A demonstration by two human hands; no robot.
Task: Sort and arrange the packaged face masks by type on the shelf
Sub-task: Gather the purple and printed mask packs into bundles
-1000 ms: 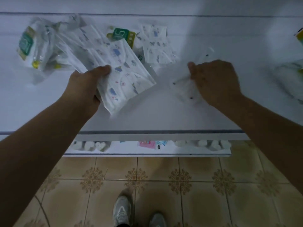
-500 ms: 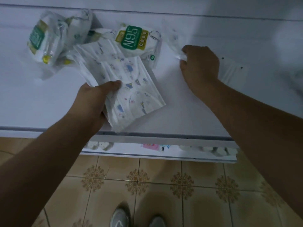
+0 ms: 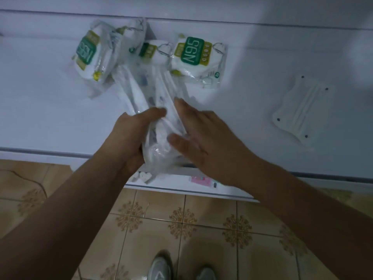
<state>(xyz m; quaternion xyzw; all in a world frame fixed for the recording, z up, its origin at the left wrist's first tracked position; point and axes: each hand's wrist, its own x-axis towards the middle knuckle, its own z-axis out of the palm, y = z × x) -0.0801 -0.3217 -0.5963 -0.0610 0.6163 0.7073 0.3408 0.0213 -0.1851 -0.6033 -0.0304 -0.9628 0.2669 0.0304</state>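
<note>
The left hand (image 3: 129,138) curls its fingers (image 3: 155,114) around a bundle of clear-wrapped printed masks (image 3: 161,122), gripping it edge-up above the front lip of the white shelf (image 3: 50,118). The right hand (image 3: 201,136) lies against the bundle's other side with fingers nearly straight, pressing rather than clasping. The bundle looks glossy, thin and fanned at its far end. Behind it, N95 packs (image 3: 193,59) with green labels lie in a loose heap near the shelf's back edge. A plain white mask (image 3: 300,110) lies flat, well apart to the right, with bare shelf between.
</note>
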